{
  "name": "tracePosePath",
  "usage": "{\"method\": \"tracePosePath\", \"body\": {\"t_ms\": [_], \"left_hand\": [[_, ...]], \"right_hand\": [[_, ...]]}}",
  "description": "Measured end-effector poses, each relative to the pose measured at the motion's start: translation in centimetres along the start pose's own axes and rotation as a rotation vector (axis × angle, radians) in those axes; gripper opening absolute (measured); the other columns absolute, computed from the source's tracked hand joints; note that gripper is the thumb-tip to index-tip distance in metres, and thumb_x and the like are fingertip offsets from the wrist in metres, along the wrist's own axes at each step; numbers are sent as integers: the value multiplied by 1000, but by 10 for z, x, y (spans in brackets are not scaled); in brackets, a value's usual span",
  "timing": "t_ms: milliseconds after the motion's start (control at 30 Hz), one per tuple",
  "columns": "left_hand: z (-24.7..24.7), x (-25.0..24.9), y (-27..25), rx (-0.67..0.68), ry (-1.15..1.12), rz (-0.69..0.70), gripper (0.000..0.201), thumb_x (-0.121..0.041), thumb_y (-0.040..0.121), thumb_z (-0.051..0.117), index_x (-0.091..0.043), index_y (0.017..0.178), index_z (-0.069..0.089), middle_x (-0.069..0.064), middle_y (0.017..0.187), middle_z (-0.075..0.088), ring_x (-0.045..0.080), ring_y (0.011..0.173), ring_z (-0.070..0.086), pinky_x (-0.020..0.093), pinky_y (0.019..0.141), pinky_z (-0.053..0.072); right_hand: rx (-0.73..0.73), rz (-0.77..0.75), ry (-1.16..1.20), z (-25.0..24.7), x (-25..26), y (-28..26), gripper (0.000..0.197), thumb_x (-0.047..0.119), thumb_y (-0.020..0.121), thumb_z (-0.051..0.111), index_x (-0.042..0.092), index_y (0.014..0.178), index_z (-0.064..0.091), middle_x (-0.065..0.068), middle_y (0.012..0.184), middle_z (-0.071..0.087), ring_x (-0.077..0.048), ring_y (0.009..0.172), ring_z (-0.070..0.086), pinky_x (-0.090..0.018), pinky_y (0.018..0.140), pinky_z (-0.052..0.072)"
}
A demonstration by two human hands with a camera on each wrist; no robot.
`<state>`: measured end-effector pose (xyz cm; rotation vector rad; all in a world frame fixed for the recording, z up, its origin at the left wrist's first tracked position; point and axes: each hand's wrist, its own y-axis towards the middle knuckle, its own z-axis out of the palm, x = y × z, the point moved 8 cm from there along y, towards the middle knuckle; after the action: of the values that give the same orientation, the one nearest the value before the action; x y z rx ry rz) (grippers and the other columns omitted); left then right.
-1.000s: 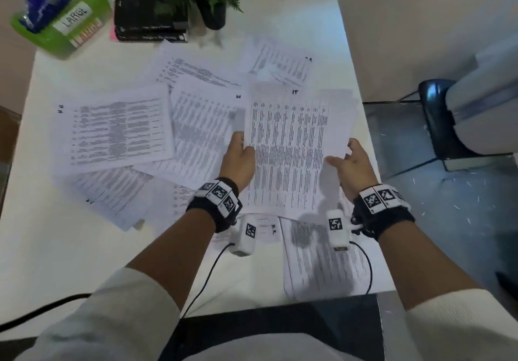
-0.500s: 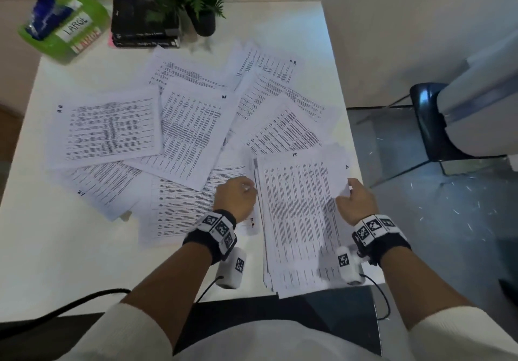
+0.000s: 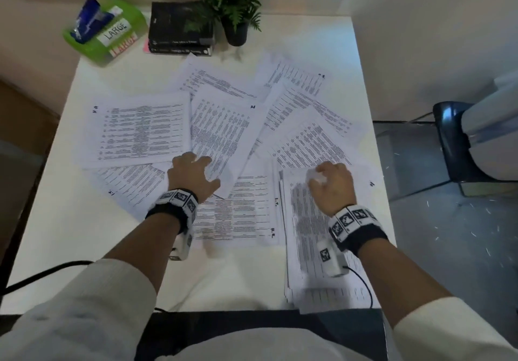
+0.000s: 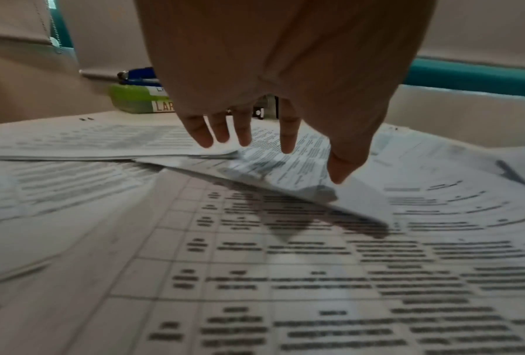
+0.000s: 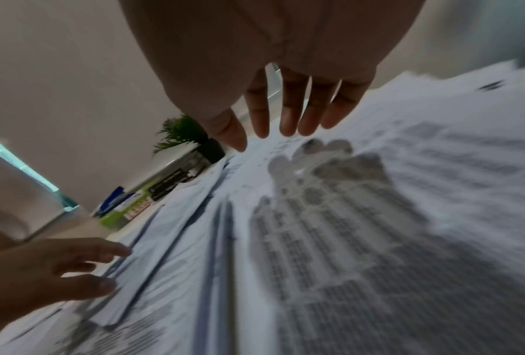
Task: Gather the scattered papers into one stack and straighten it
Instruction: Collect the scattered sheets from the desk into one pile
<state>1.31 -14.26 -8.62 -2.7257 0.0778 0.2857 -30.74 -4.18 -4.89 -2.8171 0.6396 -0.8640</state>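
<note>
Printed white sheets lie scattered over the white table. A gathered stack lies at the near right corner, its near end over the table's edge. My right hand hovers above the stack's far end with straight spread fingers, holding nothing. My left hand reaches over the near corner of a tilted loose sheet in the middle, fingers spread and just above it. That corner is lifted a little off the sheet below.
At the table's far edge stand a green box labelled LARGE, black books and a potted plant. A wall borders the right side; a dark stool stands on the floor beyond. Cables trail from my wrists.
Both hands lowered the held papers onto the near right corner and let go. The left hand then moved left over a loose middle sheet; the right hand opened above the stack.
</note>
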Motion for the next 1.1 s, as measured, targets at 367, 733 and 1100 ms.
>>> {"method": "tracePosePath", "body": {"t_ms": [367,733,1100], "left_hand": [[-29,72,58,3,127,-54,80,-46,82,70,-27,149,31,23,157,21,42,142,26,56,110,31],[-33,87,82,80,289,138,73,-58,89,56,-26,148,26,21,139,46,41,122,47,51,98,42],[-33,90,69,106,108,61,66,-59,88,51,-29,145,36,15,157,23,38,143,22,56,111,26]], "right_hand": [[331,-89,-23,111,140,13,42,32,92,60,18,129,50,-8,123,50,-24,108,55,-30,85,39],[169,452,313,128,141,51,75,37,90,67,10,147,27,-14,139,51,-30,115,57,-30,83,45],[-31,484,496,98,135,77,43,17,91,60,9,133,55,-10,130,62,-32,115,62,-48,96,54]]}}
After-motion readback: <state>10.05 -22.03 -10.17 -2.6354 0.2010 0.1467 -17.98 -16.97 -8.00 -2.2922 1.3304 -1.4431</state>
